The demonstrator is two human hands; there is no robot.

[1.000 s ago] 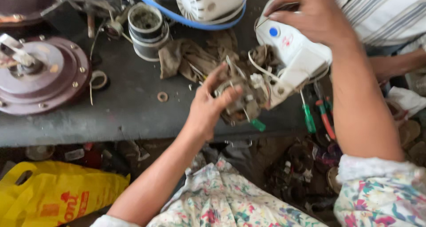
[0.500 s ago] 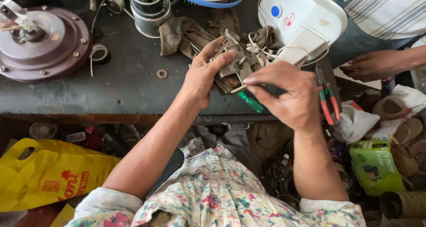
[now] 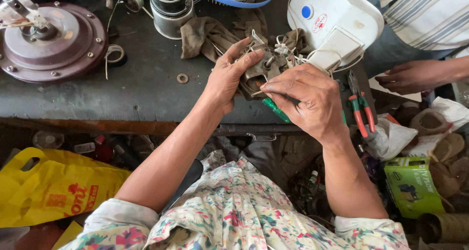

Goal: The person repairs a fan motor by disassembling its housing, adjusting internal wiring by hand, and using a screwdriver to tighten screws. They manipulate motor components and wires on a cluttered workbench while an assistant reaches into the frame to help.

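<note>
Motor (image 3: 259, 69) from a small fan, a grey metal block with white wires sprouting from it, sits at the near edge of a dark bench (image 3: 137, 93), lifted slightly in the person's grip. The left hand (image 3: 229, 76) reaches in from the lower left, forearm angled up across the bench edge, palm against the motor's left side; its fingers (image 3: 244, 47) are spread and curled over the top of the motor, holding it steady. The right hand (image 3: 305, 101) comes in from the lower right with the wrist bent, back of the hand facing up. Its fingers (image 3: 278, 86) are pressed together around a screwdriver (image 3: 276, 110) with a green handle, the handle poking out below the hand and the metal tip touching the motor's front face.

Just behind the motor lies a crumpled brown rag (image 3: 205, 32), and to its right a white plastic fan housing (image 3: 337, 20) with a blue button, joined to the motor by the wires. Red-and-green pliers (image 3: 360, 108) lie on the bench just right of the right hand. A round maroon ceiling-fan motor (image 3: 53, 40) rests at the far left, well apart. A small washer (image 3: 182, 78) lies between. Another person's hand (image 3: 415, 76) rests at the right edge. A yellow bag (image 3: 53, 186) sits below the bench.
</note>
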